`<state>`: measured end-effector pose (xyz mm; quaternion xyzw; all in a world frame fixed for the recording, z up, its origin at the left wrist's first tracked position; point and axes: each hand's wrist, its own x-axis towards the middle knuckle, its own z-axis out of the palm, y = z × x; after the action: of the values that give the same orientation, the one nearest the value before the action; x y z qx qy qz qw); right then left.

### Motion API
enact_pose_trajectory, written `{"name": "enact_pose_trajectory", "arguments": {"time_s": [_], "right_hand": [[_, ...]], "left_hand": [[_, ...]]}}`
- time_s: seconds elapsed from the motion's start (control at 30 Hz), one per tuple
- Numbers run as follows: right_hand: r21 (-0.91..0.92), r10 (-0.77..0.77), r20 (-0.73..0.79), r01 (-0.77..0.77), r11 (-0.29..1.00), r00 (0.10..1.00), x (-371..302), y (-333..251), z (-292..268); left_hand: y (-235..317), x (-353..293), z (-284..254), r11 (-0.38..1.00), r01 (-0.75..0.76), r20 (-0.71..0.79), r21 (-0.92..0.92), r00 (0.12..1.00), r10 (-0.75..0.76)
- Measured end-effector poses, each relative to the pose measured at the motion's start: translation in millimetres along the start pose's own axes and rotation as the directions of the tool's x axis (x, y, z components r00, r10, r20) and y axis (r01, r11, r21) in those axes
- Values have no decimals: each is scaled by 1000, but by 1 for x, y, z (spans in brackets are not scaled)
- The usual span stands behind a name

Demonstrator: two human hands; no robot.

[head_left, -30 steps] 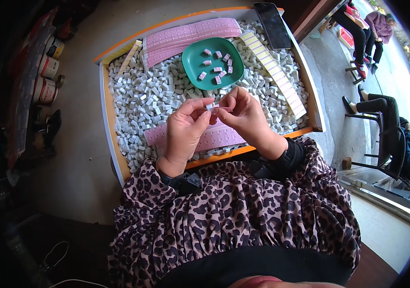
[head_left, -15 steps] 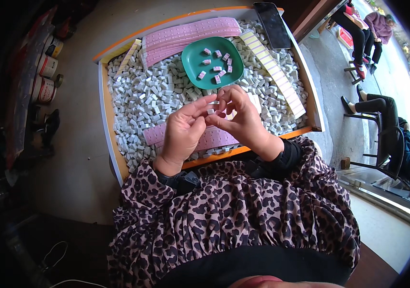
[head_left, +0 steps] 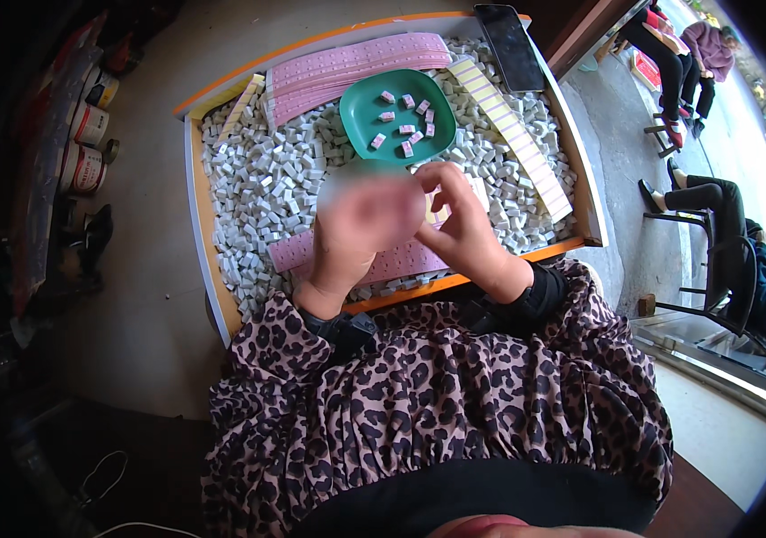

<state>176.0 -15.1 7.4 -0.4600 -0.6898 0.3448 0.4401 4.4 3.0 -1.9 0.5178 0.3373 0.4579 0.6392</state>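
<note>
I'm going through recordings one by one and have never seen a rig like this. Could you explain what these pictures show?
There is no machine here: you see a person's bare left hand and right hand. The view looks down from a wide fisheye camera worn on the person's head, so straight edges bend toward the rim, and picture left is the person's left.

Below the hands is a shallow tray of small whitish blocks. On these lie pink strips, yellow strips and a green plate with several pink-faced blocks. A dark phone lies at the far right corner.

A blurred patch covers much of the left hand, so I can't tell what is held.
</note>
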Motion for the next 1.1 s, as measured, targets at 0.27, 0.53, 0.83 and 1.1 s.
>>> {"name": "enact_pose_trajectory", "arguments": {"time_s": [0.27, 0.53, 0.83, 1.1], "right_hand": [[47, 166, -133, -161, 986, 977, -5, 24, -14], [37, 207, -134, -204, 978, 969, -13, 35, -26], [-58, 171, -87, -176, 983, 981, -10, 27, -21], [-517, -144, 40, 144, 844, 989, -5, 27, -13]], "left_hand": [[17, 66, -20, 881, -311, -93, 357, 926, 365], [9, 45, -67, 281, -75, -6, 957, 961, 276], [9, 58, -73, 16, -213, 206, 977, 961, 186], [17, 60, -74, 53, -248, 239, 967, 962, 129]]}}
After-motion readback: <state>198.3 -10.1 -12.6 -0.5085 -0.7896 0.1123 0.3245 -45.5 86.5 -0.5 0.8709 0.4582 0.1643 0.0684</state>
